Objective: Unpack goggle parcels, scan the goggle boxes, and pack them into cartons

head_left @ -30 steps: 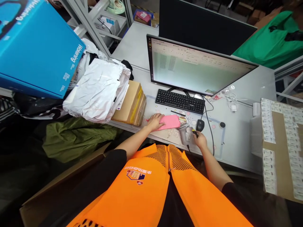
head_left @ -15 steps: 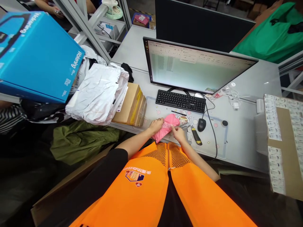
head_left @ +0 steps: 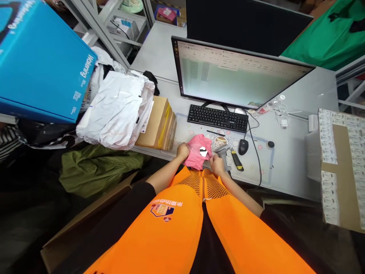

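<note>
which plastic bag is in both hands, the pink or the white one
The pink plastic bag, gripped by the left hand and right hand; the white plastic bag lies untouched beside the cardboard box.

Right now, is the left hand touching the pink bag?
Touching: in the head view, the left hand grips the pink bag at its left edge, with no gap between.

The bag point(head_left: 194, 153) is pink, the cutter point(head_left: 237, 160) yellow and black, the vest point(head_left: 168, 239) orange.
</note>
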The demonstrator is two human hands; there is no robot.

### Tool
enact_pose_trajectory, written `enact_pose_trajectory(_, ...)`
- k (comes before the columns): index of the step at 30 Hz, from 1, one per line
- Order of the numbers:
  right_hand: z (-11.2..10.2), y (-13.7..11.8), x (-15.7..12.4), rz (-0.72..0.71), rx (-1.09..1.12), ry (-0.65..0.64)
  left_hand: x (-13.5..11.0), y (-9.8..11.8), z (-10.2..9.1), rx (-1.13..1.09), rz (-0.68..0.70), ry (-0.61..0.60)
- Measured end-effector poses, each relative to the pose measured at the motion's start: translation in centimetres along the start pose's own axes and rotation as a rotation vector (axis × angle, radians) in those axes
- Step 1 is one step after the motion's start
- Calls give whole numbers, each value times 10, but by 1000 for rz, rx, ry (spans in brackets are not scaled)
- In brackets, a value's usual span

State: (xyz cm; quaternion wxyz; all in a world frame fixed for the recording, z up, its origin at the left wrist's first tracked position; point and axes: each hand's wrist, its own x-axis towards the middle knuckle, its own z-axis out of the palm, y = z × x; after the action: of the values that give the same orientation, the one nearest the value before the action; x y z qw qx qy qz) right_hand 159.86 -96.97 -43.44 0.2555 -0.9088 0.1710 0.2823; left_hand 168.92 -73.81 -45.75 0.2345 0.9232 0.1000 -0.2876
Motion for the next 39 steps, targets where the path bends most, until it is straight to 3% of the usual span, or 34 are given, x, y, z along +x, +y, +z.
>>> enact_pose_trajectory(3, -6, 0, 7, 14, 44, 7, -2, 5, -8, -43, 65, 34)
enact_pose_trajectory(7, -21, -13, 27, -57, 191, 65, -10, 33, -14, -75, 378, 81)
enact_pose_trajectory(9, -26, -22, 36, -111, 207, 82, -12, 51, -12, -11, 458, 43)
enact_pose_trajectory(14, -29, -37, 51, -133, 129, 50, -1, 74, -9, 101, 408, -126)
enact_pose_trajectory(22, -24, -57, 83, -14, 296, 181, 32, 76, -11, -6, 268, -79)
enact_pose_trajectory(29, -33, -54, 102, 11, 494, 47, 29, 48, 0, -348, 85, -88)
enact_pose_trajectory(34, -32, -59, 88, 30, 661, -86, 16, 31, 5, -665, -9, -207)
enact_pose_trajectory(39, -45, -63, 65, 9, 769, -113, 7, 35, -7, -896, 17, -324)
